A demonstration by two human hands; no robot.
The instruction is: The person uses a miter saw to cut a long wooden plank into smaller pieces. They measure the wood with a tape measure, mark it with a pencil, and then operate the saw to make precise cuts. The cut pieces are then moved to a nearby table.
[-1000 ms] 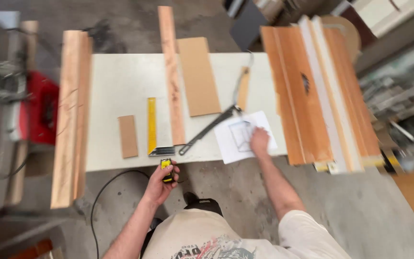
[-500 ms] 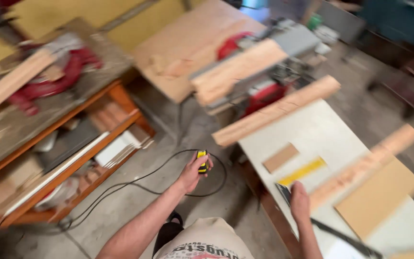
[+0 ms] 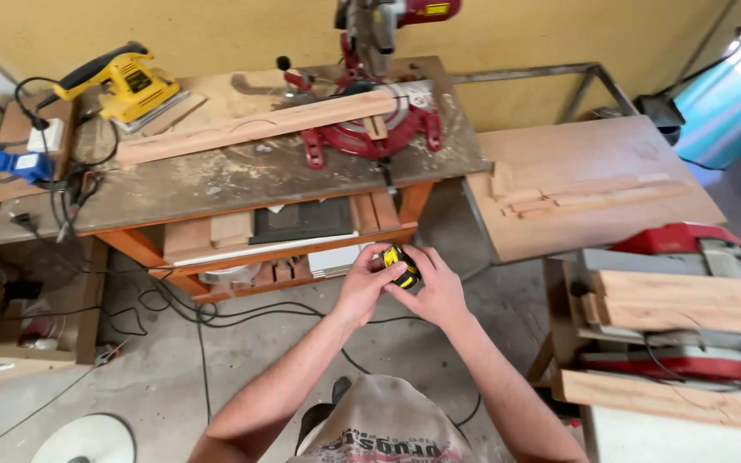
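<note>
A yellow-black tape measure [image 3: 402, 267] is gripped between both hands, held above the concrete floor [image 3: 242, 360] in front of the workbench [image 3: 242, 176]. Left hand [image 3: 366, 283] is closed on its left side; right hand [image 3: 433, 287] is wrapped on its right. A red miter saw [image 3: 370, 120] and a wooden plank [image 3: 250, 129] are seen on the bench, a yellow sander [image 3: 126, 84] at its left.
</note>
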